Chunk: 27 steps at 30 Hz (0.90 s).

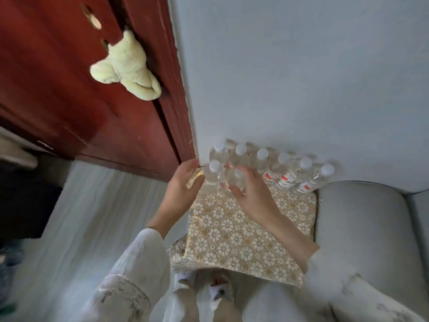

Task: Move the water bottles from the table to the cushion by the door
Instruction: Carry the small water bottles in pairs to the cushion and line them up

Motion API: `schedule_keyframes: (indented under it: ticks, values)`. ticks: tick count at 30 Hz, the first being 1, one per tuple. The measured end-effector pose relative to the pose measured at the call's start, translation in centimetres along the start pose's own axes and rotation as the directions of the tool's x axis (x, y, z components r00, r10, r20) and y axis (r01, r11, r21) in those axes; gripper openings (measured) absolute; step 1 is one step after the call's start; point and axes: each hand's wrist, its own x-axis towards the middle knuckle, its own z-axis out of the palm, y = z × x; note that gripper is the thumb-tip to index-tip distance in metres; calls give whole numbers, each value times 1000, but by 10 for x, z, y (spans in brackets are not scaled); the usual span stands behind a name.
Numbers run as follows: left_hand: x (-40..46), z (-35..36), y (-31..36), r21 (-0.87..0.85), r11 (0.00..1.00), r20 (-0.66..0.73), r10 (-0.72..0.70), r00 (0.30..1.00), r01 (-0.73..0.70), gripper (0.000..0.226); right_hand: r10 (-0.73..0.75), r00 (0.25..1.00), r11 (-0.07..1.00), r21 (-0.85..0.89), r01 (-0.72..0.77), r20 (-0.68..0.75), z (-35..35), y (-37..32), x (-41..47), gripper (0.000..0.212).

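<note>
A big red door is standing beside a pale blue wall. A fluffy yellow towel is hanging on it. A grey sofa is sitting on the pale floor.

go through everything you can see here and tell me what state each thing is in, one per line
Back row of bottles: upright, capped, lined along the wall.
Front left bottle: upright, capped, left hand beside it.
Front right bottle: upright, right hand curled round it.
Cushion: lying flat, near part bare.
Door: looks closed.
Towel: wrapped on the door handle.
</note>
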Motion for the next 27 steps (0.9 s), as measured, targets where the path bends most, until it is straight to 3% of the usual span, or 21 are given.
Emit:
schedule_keyframes:
  ticks: [6,12,16,20,27]
  values:
    - [-127,-51,13,-188,975,-295,-167,941,114,29,-116,974,991,94,100,194,1,-84,-54,43]
    - [-268,-127,7,-171,966,-590,-257,766,192,24,-392,812,920,197,340,432,37,-200,-114,39]
    - [-387,-172,-2,-200,951,-752,-303,586,234,23,-554,647,827,256,501,524,74,-282,-181,33]
    - [-524,-200,-11,-252,940,-863,-326,386,231,22,-699,429,684,360,635,572,124,-361,-287,30]
    - [-781,-198,-36,-370,891,-923,-385,9,263,19,-752,32,532,577,619,659,210,-437,-526,25]
